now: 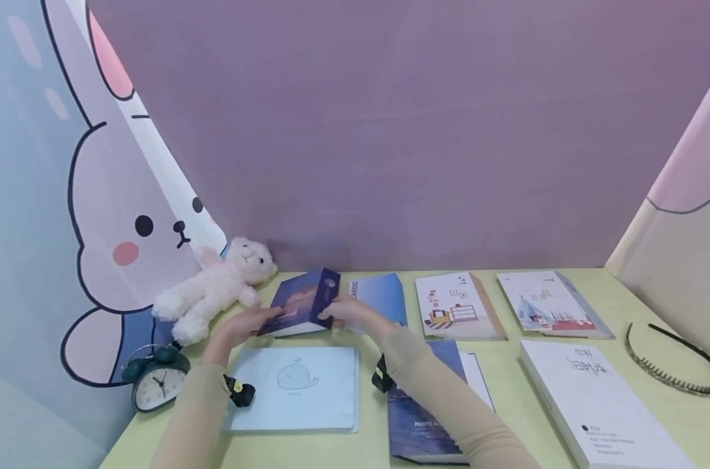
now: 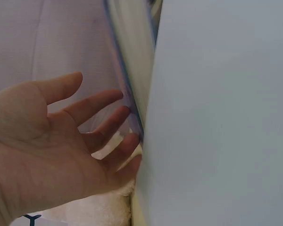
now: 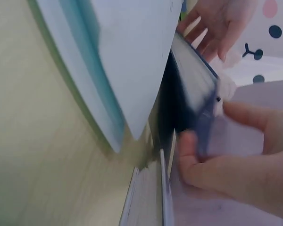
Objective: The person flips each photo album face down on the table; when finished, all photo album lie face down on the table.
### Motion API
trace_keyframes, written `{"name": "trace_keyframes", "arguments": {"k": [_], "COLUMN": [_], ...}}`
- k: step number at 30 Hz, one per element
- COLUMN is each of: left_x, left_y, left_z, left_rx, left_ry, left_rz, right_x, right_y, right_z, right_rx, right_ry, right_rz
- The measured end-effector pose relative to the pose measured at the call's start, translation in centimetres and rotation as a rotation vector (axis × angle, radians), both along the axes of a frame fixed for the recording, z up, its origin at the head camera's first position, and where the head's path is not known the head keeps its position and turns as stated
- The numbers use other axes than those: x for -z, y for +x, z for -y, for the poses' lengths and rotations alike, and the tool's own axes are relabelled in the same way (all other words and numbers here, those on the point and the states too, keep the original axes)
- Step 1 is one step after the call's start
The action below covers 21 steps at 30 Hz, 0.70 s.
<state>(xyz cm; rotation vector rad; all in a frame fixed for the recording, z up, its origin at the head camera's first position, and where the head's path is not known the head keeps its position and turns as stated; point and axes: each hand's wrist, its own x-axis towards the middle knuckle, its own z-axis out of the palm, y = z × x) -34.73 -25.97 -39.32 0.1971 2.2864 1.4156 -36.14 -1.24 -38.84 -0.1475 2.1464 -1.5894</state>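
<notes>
A dark purple photo album (image 1: pixel 293 301) with a darker spine lies tilted at the back left of the table, its pages showing along the near edge. My right hand (image 1: pixel 355 314) pinches it at the spine between thumb and fingers. At its left side is my left hand (image 1: pixel 246 327), fingers spread and loosely bent. In the left wrist view that hand's fingertips (image 2: pixel 125 110) touch the cover, and the thumb stands apart. Close in front lies a pale blue book (image 1: pixel 326 407) with a whale drawing. A blue album (image 1: pixel 378 296) marked "LAROID" sits partly behind my right hand.
Left are a white plush toy (image 1: pixel 214 293) and a green alarm clock (image 1: pixel 160 384). Two illustrated albums (image 1: pixel 457 303) (image 1: pixel 545 303) stand back right. Under my right forearm lies a blue photo album (image 1: pixel 416 433); right of it are a white boxed book (image 1: pixel 601 404) and a black headband (image 1: pixel 677 384).
</notes>
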Motion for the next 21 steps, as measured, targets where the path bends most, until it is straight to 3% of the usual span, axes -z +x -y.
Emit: {"name": "trace_keyframes", "arguments": {"k": [11, 21], "left_x": [0.12, 0.39], "left_y": [-0.02, 0.01], "left_z": [0.38, 0.81], "left_rx": [-0.121, -0.124], "left_ry": [-0.064, -0.053], "left_rz": [0.023, 0.023], "right_x": [0.36, 0.43], "right_y": [-0.16, 0.18], "right_z": [0.42, 0.67], "right_rx": [-0.157, -0.190], "right_ry": [-0.034, -0.020], "right_rz": [0.030, 0.045]}}
